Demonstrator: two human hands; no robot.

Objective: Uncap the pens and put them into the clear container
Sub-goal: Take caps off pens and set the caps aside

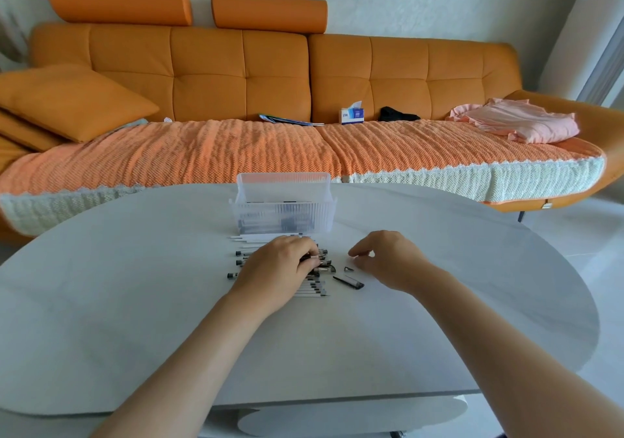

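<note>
Both hands are reaching forward over the white table [135, 302]. The left hand [278, 270] is lying palm down on the pile of pens [314, 289], and its fingers are curling round a dark pen [309, 259]. The right hand [388, 258] is hovering just beside the pile, fingers loosely bent, thumb and forefinger nearly meeting, grasping nothing I can see. Loose caps [349, 282] are lying near it. The clear container [283, 214] is standing behind the pile. Its ribbed wall is blurring the contents, and the left hand is covering much of the pile.
</note>
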